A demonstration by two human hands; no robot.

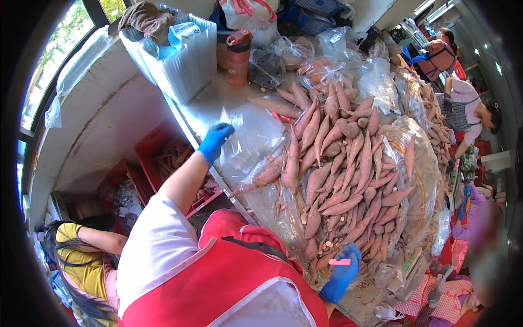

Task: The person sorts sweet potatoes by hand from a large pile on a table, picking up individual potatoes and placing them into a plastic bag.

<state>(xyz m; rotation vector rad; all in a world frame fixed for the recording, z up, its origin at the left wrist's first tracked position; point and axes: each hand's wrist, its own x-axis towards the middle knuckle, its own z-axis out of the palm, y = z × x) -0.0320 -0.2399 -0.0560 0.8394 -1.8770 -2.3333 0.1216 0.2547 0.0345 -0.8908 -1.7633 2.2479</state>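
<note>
My left hand (pixel 217 141), in a blue glove, has its fingers closed on the left edge of a clear plastic bag (pixel 255 137). The bag lies flat on the metal table (pixel 208 96) and bears a small printed label. Low in the view, my right hand (pixel 343 267), also gloved in blue, grips a small tool with a pink handle (pixel 340 261); its blade cannot be made out. Between and beyond my hands spreads a large heap of sweet potatoes (pixel 351 175), partly lying in opened clear plastic sacking (pixel 423 196). Small cut root ends lie near my right hand.
A stack of clear plastic trays (pixel 184 61) and a red drink bottle (pixel 239 57) stand at the far left corner. Red crates (pixel 149 151) with sweet potatoes sit below the table edge. Co-workers (pixel 466 102) are along the right side; another person (pixel 83 253) is at lower left.
</note>
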